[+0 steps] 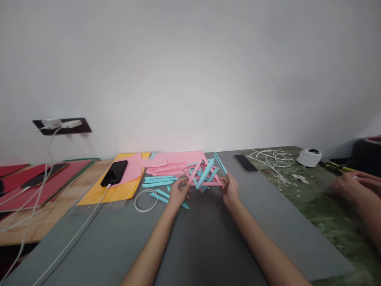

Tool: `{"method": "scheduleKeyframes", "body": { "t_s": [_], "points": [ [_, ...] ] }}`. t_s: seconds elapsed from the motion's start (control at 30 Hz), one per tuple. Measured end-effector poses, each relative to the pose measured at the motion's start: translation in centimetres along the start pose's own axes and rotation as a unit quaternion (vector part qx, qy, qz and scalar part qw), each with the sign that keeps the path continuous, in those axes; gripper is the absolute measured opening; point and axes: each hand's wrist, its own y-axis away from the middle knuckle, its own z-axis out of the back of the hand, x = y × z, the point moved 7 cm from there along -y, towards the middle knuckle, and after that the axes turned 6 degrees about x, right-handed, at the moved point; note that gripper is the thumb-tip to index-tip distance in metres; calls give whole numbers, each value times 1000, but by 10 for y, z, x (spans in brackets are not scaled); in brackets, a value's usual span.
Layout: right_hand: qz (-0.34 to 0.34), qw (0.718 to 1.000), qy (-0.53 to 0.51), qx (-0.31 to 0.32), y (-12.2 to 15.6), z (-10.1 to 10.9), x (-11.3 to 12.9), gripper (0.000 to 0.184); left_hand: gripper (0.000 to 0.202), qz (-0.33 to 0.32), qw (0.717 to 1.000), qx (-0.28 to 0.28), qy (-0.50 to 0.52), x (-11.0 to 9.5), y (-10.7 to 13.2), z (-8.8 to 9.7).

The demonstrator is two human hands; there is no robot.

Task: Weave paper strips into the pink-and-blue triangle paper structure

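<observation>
Grey mat [208,246] covers the table centre. Yellow sheet [119,192] at its far left carries a black phone [114,172]. Pink sheets [178,159] lie stacked beyond the hands. Left hand [178,193] and right hand [229,190] each pinch one side of the pink-and-blue strip lattice [205,174], at the mat's far edge. Loose blue strips [157,182] lie beside it. Co-worker's hands [354,184] are blurred and cut off at the right edge.

Black phone [114,172] laid on yellow sheet [119,192], white cable [89,214] attached. Second phone [245,163] laid flat on grey desk [208,238]. White cords [272,157] heaped near round white device [309,157].
</observation>
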Motion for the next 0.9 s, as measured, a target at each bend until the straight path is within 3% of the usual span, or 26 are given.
{"method": "scheduleKeyframes", "body": {
  "t_s": [0.1,0.23,0.5,0.7,0.8,0.9],
  "points": [
    [-44,999,-20,7,4,-6,-8,21,45,-34,999,-39,-3,-9,7,5],
    [-110,993,-26,30,18,-19,-25,16,48,-90,990,-98,39,-25,25,25],
    [-185,979,-59,62,64,-41,-43,20,35,-147,984,-100,19,-47,35,59],
    [-150,983,-83,66,54,-44,-21,19,32,-151,984,-86,-42,-55,38,64],
    [-119,990,-19,70,38,-38,-10,25,27,-155,982,-69,-80,-55,40,59],
    [-41,989,62,125,28,-40,11,30,26,-149,985,-44,-77,-56,41,53]
  ]
}}
